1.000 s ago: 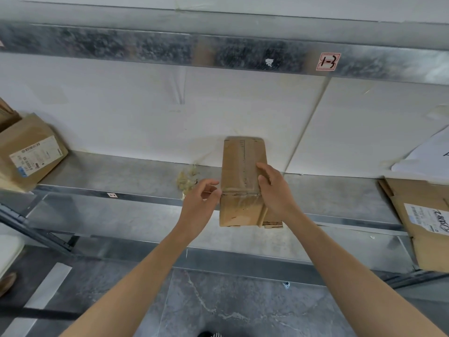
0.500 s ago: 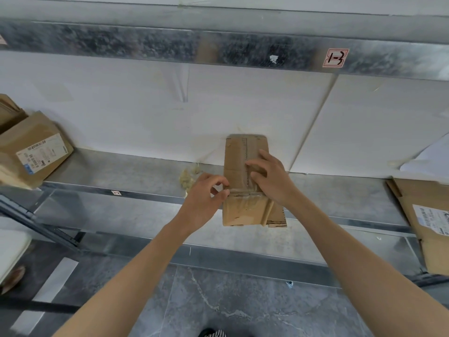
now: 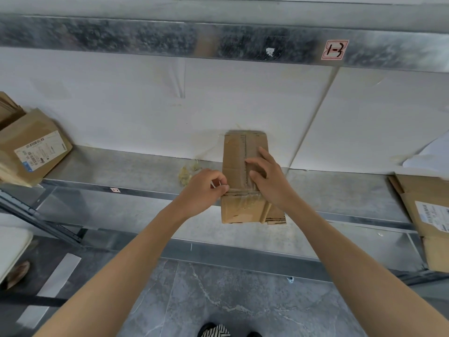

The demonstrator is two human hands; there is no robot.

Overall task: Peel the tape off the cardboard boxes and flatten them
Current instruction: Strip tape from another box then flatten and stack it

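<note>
Cardboard box (image 3: 243, 211); tape (image 3: 246, 190) end behind left hand (image 3: 202, 188)

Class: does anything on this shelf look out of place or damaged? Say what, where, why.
A yellowish crumpled wad lies loose on the shelf left of the box, probably discarded tape.

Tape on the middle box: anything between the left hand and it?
Nothing visible. The left hand has its grip at the left end of the tape, at the left edge of the box, and seems to pinch it. The right hand presses the box further right, clear of that end.
</note>
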